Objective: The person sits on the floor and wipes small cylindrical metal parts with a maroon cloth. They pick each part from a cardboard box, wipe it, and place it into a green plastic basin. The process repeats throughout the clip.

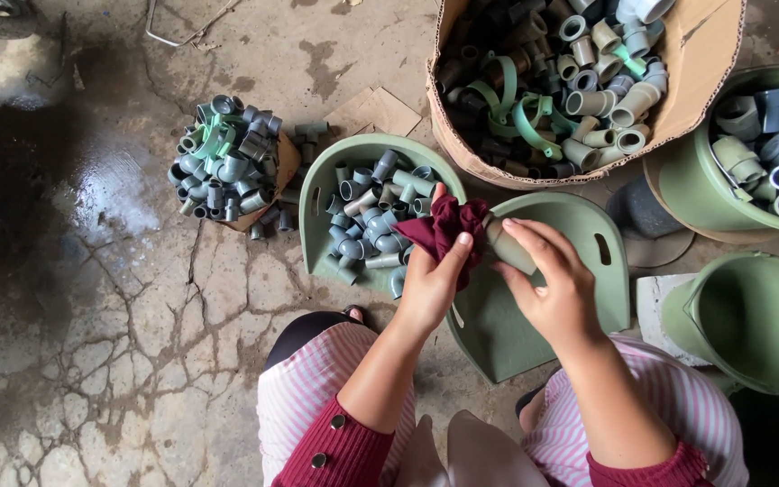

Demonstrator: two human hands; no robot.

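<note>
My left hand [432,281] grips a dark red cloth [448,227] bunched around one end of a short grey-green pipe fitting [508,249]. My right hand [547,287] holds the other end of that fitting, fingers wrapped over it. Both hands are above a flat green plastic tray [588,236] lying between my knees. Just left of the hands, a green scoop-shaped tray [322,194] holds several grey pipe fittings.
A torn cardboard box [701,63] of mixed fittings and green clips stands at the back. A green tub [691,194] of larger fittings and a green bucket [759,320] are at right. A pile of grey fittings [225,158] lies on the cracked, partly wet concrete floor [92,271].
</note>
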